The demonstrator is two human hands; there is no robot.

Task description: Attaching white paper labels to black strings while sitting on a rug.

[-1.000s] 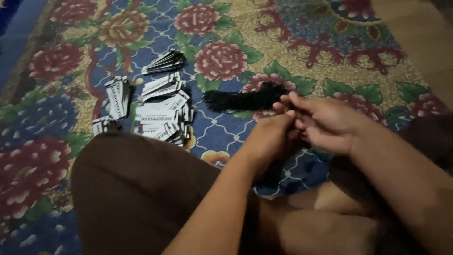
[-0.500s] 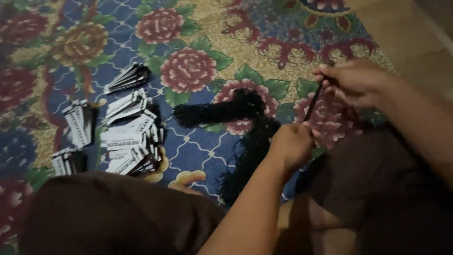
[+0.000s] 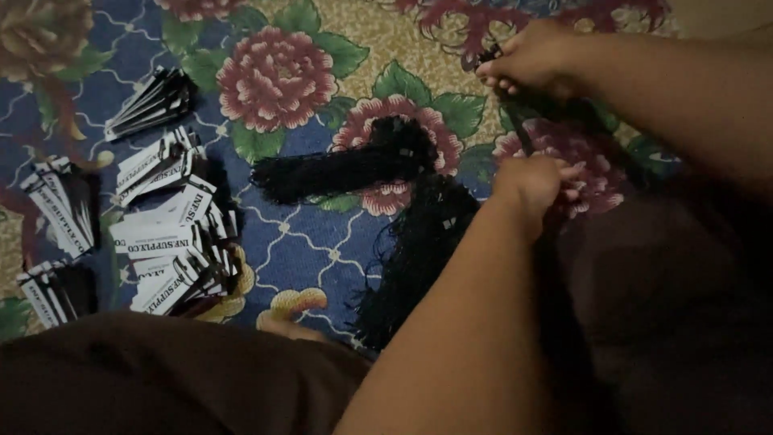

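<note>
My left hand (image 3: 533, 184) is closed on the lower end of a black string (image 3: 516, 121) that runs up to my right hand (image 3: 527, 58), whose fingers pinch its top end. The string is stretched between both hands above a floral mat (image 3: 322, 64). A bundle of black strings (image 3: 346, 171) lies on the mat left of my hands, and a second bundle (image 3: 411, 258) lies beside my left forearm.
Piles of black-and-white paper tags (image 3: 173, 250) lie on the mat at the left, with smaller stacks (image 3: 56, 205) further left and a dark stack (image 3: 153, 101) above. My knees in dark brown cloth (image 3: 161, 379) fill the bottom of the view.
My hands have drawn apart: the right hand rose to the upper right with the string's end, the left stayed lower. The view shifted, so the tags and bundles now sit further left.
</note>
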